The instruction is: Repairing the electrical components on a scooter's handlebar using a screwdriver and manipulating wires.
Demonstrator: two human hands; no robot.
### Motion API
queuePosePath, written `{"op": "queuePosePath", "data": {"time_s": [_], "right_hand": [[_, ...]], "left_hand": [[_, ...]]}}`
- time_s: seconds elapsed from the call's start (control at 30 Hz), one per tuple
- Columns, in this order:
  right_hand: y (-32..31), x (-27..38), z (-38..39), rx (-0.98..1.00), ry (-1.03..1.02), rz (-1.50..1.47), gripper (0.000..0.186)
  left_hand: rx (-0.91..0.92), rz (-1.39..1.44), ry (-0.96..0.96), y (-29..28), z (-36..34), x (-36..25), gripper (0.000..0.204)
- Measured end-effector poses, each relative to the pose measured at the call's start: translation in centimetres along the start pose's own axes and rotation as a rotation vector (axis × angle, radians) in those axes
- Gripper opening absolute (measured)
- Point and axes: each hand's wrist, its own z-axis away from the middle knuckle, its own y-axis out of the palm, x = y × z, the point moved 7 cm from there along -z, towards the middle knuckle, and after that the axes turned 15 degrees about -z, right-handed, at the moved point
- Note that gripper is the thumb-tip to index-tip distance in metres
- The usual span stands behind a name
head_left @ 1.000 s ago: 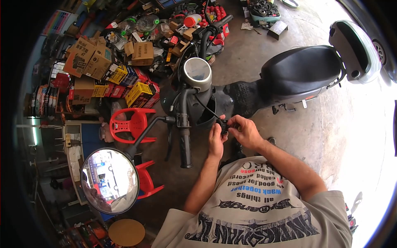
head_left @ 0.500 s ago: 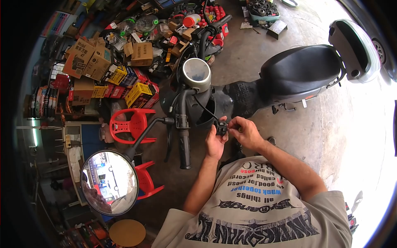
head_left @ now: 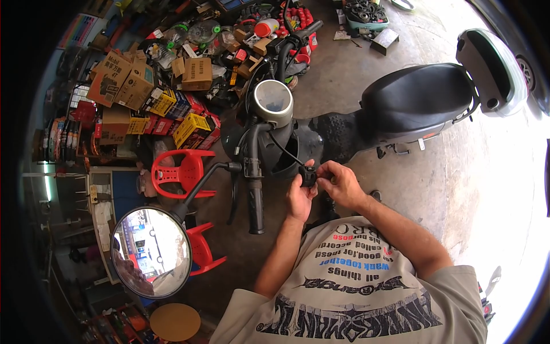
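A small black handlebar switch housing [head_left: 309,176] sits in the fingers of my left hand [head_left: 298,200], with the thumb along its near side. From it a black cable [head_left: 283,147] runs up to the scooter's handlebar. My right hand [head_left: 344,186] is closed in a pinch right beside the housing; what its fingertips grip, if anything, is hidden. To the left of my hands, the bare handlebar end with its black grip [head_left: 255,209] points toward me. Beyond it is the scooter's round headlight or gauge pod [head_left: 272,98].
The scooter's black seat [head_left: 415,92] and grey top box [head_left: 494,71] extend to the right. A round mirror [head_left: 152,252] juts out at lower left, near red plastic chairs [head_left: 179,182]. Cardboard boxes [head_left: 196,74] and bottles are heaped at the far left.
The switch housing has turned slightly in my left hand. My right fingertips have come a little left, closer against it. The scooter stays in place.
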Motion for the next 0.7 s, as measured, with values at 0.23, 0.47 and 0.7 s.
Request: {"op": "queuePosePath", "data": {"time_s": [0.23,0.47,0.7], "right_hand": [[0.0,0.0,0.0,-0.006,0.001,0.012,0.022],[0.7,1.1,0.0,0.030,-0.037,0.008,0.034],[1.8,1.5,-0.6,0.059,-0.050,0.150,0.037]], "left_hand": [[-0.012,0.011,-0.015,-0.3,0.0,0.1,0.038],[-0.073,-0.061,0.005,-1.6,-0.4,0.8,0.028],[-0.078,-0.012,-0.059,-0.6,0.2,-0.1,0.024]]}}
